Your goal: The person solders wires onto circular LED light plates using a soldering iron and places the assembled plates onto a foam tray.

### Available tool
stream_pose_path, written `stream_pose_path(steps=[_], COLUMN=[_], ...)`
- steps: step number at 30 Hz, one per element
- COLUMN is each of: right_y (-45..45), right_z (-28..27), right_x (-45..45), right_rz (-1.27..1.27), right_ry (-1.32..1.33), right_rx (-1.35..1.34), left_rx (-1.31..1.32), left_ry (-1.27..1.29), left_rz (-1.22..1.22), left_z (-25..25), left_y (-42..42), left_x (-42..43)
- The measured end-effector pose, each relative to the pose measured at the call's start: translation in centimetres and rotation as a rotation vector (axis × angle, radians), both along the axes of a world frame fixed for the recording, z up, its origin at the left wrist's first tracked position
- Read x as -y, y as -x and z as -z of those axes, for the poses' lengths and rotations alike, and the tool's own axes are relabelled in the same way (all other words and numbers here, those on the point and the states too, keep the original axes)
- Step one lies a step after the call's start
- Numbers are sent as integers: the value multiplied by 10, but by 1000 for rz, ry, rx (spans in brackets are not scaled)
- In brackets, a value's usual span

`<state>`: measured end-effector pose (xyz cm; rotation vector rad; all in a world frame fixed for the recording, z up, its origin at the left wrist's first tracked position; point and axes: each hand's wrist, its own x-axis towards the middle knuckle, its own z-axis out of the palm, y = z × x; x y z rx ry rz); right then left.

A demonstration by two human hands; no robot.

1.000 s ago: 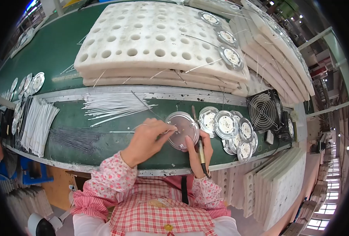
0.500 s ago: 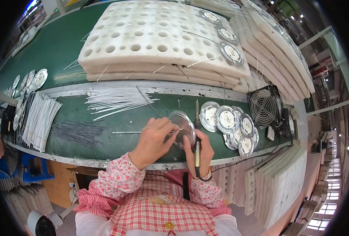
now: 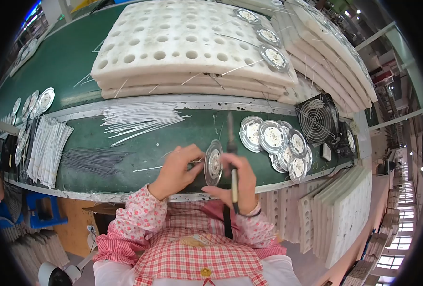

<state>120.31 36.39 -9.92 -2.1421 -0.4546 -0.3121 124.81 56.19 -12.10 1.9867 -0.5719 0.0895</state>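
In the middle stands a round, clear-rimmed lamp disc (image 3: pixel 214 163) with a white centre, turned almost edge-on. My left hand (image 3: pixel 177 170) is closed at its left side, fingertips against the back. Thin wires run by these fingers, and a white wire (image 3: pixel 148 168) sticks out to the left; the exact grip is partly hidden. My right hand (image 3: pixel 239 180) is wrapped round a soldering iron (image 3: pixel 234 183), its blurred tip pointing up and away. The right fingers are close to the disc's right edge; I cannot tell if they touch.
White wires (image 3: pixel 140 121) and dark wires (image 3: pixel 94 160) lie left on the green bench, beside bundled white wires (image 3: pixel 48 148). Finished-looking discs (image 3: pixel 273 137) overlap at right, near a fan (image 3: pixel 315 120). Behind stands a stack of perforated foam boards (image 3: pixel 191 55).
The disc has turned so its white face shows toward the right. My right hand has shifted its fingers and tilted the iron; my left hand has moved slightly left.
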Motion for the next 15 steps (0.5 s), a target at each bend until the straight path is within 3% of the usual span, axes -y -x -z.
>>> stream_pose_path(steps=[6,10,15], right_y=[-43,-40,-35], right_z=[12,13,19], right_x=[17,10,3], right_rz=[-312,-262,-201], right_ry=[-24,-21,-159], right_rx=[-179,-214,-267], left_rx=[-174,-391,-463], left_ry=[99,197,237], left_rz=[10,-56,-106], left_z=[3,1,2], left_y=[-5,1,5], left_x=[-5,-2,-2])
